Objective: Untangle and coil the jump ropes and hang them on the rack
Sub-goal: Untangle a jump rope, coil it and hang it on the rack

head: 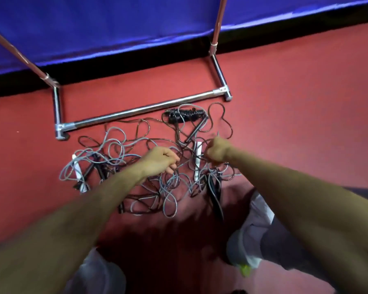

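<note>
Two hands: left (160,161), right (217,150). One rack (140,110). Two white handles (198,161) (78,169); rope (115,149) count unclear, tangled.

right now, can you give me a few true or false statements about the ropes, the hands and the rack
1. The tangled grey and black jump ropes lie on the red floor. True.
2. A coiled rope hangs on the chrome metal tube rack. False: no rope hangs on the parts of the rack in view.
3. Both hands are down in the tangle, the left hand and the right hand. True.
4. The right hand lies flat and open. False: it is closed in a fist with cord running out of it.
5. A white rope handle lies between the two hands. True.
6. The backdrop behind the rack is green. False: the blue cloth hangs there.
</note>
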The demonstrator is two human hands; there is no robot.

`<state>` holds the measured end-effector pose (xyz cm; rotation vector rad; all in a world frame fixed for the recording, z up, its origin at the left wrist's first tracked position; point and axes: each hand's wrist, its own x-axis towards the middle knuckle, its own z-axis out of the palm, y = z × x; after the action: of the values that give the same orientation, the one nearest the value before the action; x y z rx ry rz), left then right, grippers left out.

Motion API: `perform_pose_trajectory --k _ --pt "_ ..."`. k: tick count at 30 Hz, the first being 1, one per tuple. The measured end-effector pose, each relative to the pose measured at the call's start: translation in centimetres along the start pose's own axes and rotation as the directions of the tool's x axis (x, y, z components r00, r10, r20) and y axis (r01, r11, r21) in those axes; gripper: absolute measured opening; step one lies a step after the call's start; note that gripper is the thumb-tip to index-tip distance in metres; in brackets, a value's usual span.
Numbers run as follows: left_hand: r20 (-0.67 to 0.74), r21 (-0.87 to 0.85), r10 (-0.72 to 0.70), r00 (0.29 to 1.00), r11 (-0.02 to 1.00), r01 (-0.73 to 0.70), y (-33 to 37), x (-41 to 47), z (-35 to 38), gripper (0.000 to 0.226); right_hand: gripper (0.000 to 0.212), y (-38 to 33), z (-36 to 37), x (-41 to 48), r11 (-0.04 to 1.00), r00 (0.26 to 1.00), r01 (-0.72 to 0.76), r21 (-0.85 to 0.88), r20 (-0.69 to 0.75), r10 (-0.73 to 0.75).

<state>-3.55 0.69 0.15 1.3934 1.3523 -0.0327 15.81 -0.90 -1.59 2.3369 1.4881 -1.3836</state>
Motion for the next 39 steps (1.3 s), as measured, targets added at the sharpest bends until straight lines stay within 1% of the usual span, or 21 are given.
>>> perform_pose_trajectory --k 1,3,6,8,9,12,15,17,19,22,24,26,28,32,35,37,39 --pt "0.014 0.0 -0.014 1.0 1.0 0.014 -0.4 0.7 0.7 0.02 0.02 1.1 0.7 0.5 0.998 1.0 -0.025 -0.062 0.004 0.025" --pt "0.04 -0.012 -0.021 0.999 1.0 0.022 -0.9 1.8 1.9 0.02 0.028 3.0 2.1 1.0 0.984 0.997 -0.069 -0.166 0.009 0.072" --pt "0.082 -0.016 -0.013 0.997 1.0 0.014 -1.3 3.1 4.0 0.02 0.032 5.6 4.3 1.3 0.964 0.99 -0.121 -0.236 0.043 0.134" --pt "0.094 -0.019 -0.013 0.995 1.0 0.015 -1.4 3.4 5.1 0.021 0.035 6.6 6.0 1.2 0.954 0.988 -0.127 -0.272 0.054 0.147" --pt "0.096 -0.021 -0.016 0.995 1.0 0.018 -1.5 3.5 5.5 0.021 0.036 7.1 6.9 1.4 0.954 0.988 -0.124 -0.274 0.059 0.145" --pt "0.108 -0.007 -0.02 0.994 1.0 0.021 -1.7 3.4 6.3 0.022 0.04 7.6 9.2 1.1 0.968 0.986 -0.154 -0.197 0.037 0.164" --pt "0.114 0.005 -0.022 0.993 1.0 0.022 -1.8 2.8 6.7 0.022 0.036 8.3 10.6 0.5 0.971 0.986 -0.166 -0.171 -0.007 0.168" --pt "0.114 0.011 -0.011 0.993 1.0 0.01 -1.7 2.4 6.4 0.021 0.034 8.5 10.7 0.3 0.976 0.983 -0.18 -0.121 -0.045 0.176" --pt "0.108 0.014 0.001 0.994 1.0 -0.003 -1.4 1.9 5.9 0.021 0.03 8.5 10.2 -0.1 0.979 0.982 -0.187 -0.078 -0.029 0.186" --pt "0.095 0.025 0.032 0.995 0.999 -0.034 -0.5 1.3 5.1 0.021 0.015 8.3 9.2 -0.5 0.983 0.985 -0.17 -0.063 0.031 0.172" --pt "0.082 0.032 0.049 0.995 0.998 -0.052 0.0 0.8 5.0 0.022 0.023 8.3 9.9 -0.8 0.982 0.982 -0.177 -0.062 0.053 0.18" --pt "0.082 0.031 0.051 0.995 0.998 -0.054 0.1 0.2 5.3 0.022 0.04 8.3 11.2 -1.0 0.976 0.98 -0.197 -0.099 0.011 0.199" --pt "0.1 0.024 0.034 0.994 0.999 -0.036 -0.1 -0.3 5.8 0.022 0.042 8.4 12.1 -1.2 0.97 0.976 -0.216 -0.107 -0.037 0.213" --pt "0.114 0.048 0.014 0.993 0.999 -0.019 -0.5 -0.7 5.8 0.021 0.034 8.6 10.6 -1.7 0.959 0.962 -0.271 -0.085 -0.001 0.272" --pt "0.077 0.053 0.031 0.997 0.998 -0.035 0.6 -1.1 5.0 0.021 0.029 8.7 7.0 -2.6 0.946 0.949 -0.314 -0.076 -0.006 0.314" --pt "0.063 0.039 0.063 0.996 0.997 -0.065 1.7 -1.7 4.4 0.021 0.022 8.5 4.4 -3.5 0.95 0.954 -0.299 -0.087 -0.011 0.3" --pt "0.057 0.036 0.105 0.993 0.994 -0.107 3.3 -2.7 3.5 0.022 0.023 7.9 2.0 -4.6 0.958 0.964 -0.265 -0.112 -0.06 0.259"
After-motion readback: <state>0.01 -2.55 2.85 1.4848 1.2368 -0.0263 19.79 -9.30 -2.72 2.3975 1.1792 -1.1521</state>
